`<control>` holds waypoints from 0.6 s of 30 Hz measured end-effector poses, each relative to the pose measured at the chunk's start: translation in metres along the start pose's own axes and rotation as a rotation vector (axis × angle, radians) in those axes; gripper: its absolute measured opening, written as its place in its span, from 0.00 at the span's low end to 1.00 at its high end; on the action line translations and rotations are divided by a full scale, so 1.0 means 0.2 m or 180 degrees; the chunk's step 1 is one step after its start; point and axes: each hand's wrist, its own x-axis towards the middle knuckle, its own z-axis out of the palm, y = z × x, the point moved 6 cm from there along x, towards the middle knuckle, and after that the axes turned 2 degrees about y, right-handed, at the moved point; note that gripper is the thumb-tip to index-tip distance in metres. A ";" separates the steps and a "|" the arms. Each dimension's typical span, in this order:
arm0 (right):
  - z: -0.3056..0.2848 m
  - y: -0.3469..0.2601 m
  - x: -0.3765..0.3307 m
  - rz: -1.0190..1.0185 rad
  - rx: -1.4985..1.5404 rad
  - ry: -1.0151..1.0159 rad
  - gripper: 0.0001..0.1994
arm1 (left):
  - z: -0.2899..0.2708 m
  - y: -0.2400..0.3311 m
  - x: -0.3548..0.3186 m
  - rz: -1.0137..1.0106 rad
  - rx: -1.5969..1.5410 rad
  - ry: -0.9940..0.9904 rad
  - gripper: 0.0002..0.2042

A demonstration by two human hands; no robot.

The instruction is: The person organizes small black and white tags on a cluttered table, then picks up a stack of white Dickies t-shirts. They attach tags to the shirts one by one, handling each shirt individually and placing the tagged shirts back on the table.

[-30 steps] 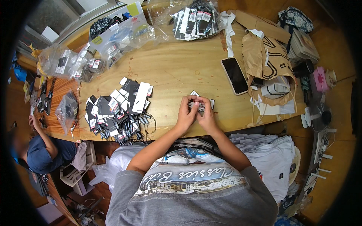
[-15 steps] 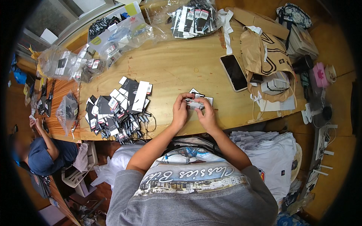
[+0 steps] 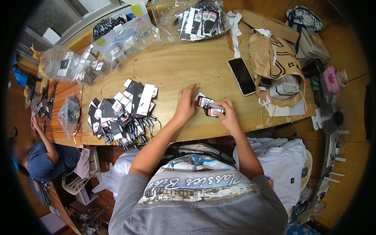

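Observation:
My left hand rests over the near part of the wooden table, its fingertips touching a small stack of black-and-white tags. My right hand pinches another tag from the same stack, just to the right. To the left of my hands lies a big loose pile of the same black and white tags with strings.
A phone lies face up right of centre, next to a brown paper bag. Clear bags of tags and more tags line the far edge. Another person sits at left. White folded shirts sit below the table.
My hands have moved slightly apart, the left reaching forward onto the stack while the right pulls a tag off toward the right.

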 end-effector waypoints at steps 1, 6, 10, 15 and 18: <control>0.00 0.03 0.03 0.0070 0.0005 -0.0282 0.19 | 0.02 0.01 0.01 0.0195 0.0419 -0.0304 0.22; 0.06 -0.01 0.09 0.0025 -0.0553 -0.0935 0.26 | 0.07 0.05 0.07 0.0570 0.1121 -0.1245 0.22; 0.11 -0.02 0.14 0.0075 -0.1035 -0.1099 0.29 | 0.15 -0.02 0.07 0.0499 0.1057 -0.1426 0.20; 0.13 -0.05 0.16 -0.0284 -0.1064 -0.1279 0.26 | 0.16 0.00 0.01 0.0379 0.0897 -0.1552 0.20; 0.15 -0.07 0.17 -0.0342 -0.0779 -0.1253 0.23 | 0.13 0.00 -0.03 -0.0025 0.0180 -0.1537 0.23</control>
